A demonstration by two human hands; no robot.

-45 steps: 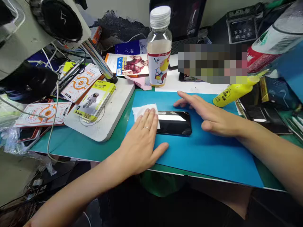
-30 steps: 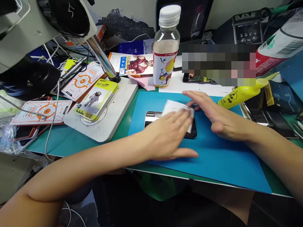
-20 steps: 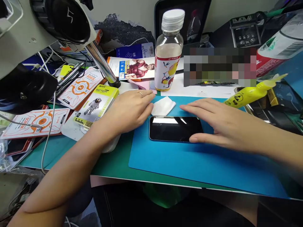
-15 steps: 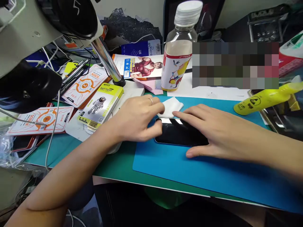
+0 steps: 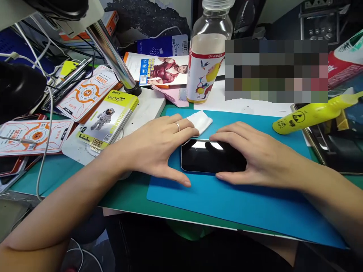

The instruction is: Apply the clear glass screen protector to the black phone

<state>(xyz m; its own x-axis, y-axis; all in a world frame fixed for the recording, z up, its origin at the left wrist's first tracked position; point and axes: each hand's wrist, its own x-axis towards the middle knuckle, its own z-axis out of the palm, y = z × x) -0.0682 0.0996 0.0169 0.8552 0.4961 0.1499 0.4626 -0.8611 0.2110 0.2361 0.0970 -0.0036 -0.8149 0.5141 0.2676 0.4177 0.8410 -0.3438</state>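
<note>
The phone (image 5: 204,158) lies flat, dark screen up, on the blue mat (image 5: 241,204) covering part of the tabletop (image 5: 129,198). The right hand (image 5: 261,155) has it in its grip at the phone's right end, thumb along the near edge, fingers along the far edge, palm arched. The left hand (image 5: 154,145) is at the phone's left end, its grip loose and holding nothing, thumb spread from the fingers, palm down. A white wipe (image 5: 200,122) lies just beyond the phone, by the left fingertips. Farther beyond the phone stands an upright clear bottle (image 5: 204,71) containing pale liquid; beyond and right of the phone, a yellow squeeze bottle (image 5: 306,115) is tilted, its contents hidden.
</note>
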